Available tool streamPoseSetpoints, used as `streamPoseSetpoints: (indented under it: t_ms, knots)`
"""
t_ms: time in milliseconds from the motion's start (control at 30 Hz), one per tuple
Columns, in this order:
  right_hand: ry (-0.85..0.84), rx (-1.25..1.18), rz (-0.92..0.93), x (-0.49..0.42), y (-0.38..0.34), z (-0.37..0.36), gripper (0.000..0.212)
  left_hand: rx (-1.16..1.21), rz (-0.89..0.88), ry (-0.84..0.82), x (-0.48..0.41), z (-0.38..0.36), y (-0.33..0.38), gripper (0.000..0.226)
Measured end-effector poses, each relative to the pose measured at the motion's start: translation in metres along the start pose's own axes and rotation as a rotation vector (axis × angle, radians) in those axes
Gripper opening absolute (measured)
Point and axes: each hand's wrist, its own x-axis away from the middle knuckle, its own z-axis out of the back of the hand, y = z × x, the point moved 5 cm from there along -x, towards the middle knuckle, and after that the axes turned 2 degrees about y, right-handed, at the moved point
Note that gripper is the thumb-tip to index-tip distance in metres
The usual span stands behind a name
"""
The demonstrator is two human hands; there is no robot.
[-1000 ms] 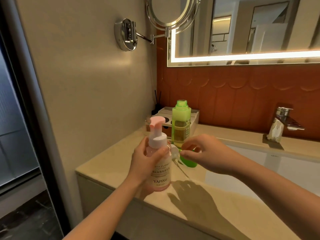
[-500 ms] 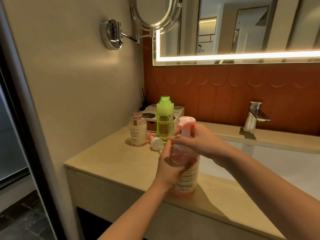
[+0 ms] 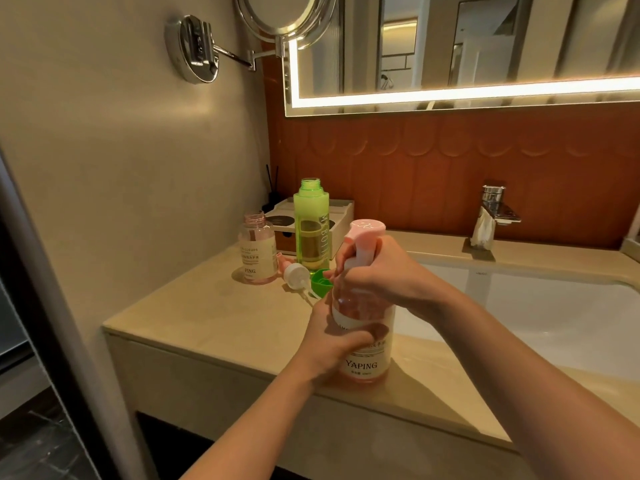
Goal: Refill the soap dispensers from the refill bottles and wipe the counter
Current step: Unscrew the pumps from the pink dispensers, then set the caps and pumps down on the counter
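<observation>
A pink soap dispenser (image 3: pixel 367 362) marked YAPING stands near the front edge of the beige counter (image 3: pixel 214 317). My left hand (image 3: pixel 329 344) grips its body. My right hand (image 3: pixel 377 271) is wrapped round the neck just under the pink pump head (image 3: pixel 367 227). Behind stands an uncapped green refill bottle (image 3: pixel 311 225). Its green cap (image 3: pixel 320 282) lies on the counter beside a loose white and pink pump (image 3: pixel 294 271). A second, smaller pink dispenser (image 3: pixel 258 249) stands open at the left with no pump on it.
A white basin (image 3: pixel 536 306) fills the counter to the right, with a chrome tap (image 3: pixel 497 209) behind it. A white box (image 3: pixel 341 211) and a reed diffuser (image 3: pixel 272 188) sit in the back corner. A round mirror on an arm (image 3: pixel 221 53) juts from the left wall.
My right hand let go of the green cap and moved onto the dispenser's pump neck. The view swung right, showing the smaller open dispenser and the loose pump.
</observation>
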Motion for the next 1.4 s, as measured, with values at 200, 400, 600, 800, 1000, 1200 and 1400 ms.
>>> streamPoseSetpoints:
  t_ms: [200, 400, 600, 800, 1000, 1200, 1400]
  knots:
    - [-0.068, -0.039, 0.057, -0.005, 0.006, 0.002, 0.013, 0.018, -0.017, -0.02, -0.001, -0.001, -0.001, 0.067]
    - [-0.188, -0.116, 0.081, -0.005, 0.003, 0.002, 0.01, -0.022, -0.034, -0.047, -0.001, 0.0, -0.001, 0.075]
    - [-0.243, -0.183, 0.116, -0.001, 0.003, 0.0, 0.01, 0.021, 0.001, -0.105, 0.0, -0.004, -0.001, 0.059]
    - [-0.077, -0.079, 0.111, 0.01, 0.011, 0.006, 0.038, 0.012, -0.028, -0.065, 0.004, -0.007, 0.004, 0.069]
    - [-0.007, -0.115, 0.127, 0.029, 0.015, 0.025, 0.034, 0.027, -0.043, -0.056, 0.004, -0.008, 0.004, 0.07]
    - [0.156, -0.11, 0.006, 0.036, 0.041, 0.049, 0.036, 0.035, -0.036, -0.083, 0.003, -0.009, 0.001, 0.08]
    - [0.056, -0.138, 0.077, 0.037, 0.02, 0.022, 0.034, 0.011, -0.087, -0.067, 0.001, -0.008, 0.002, 0.085]
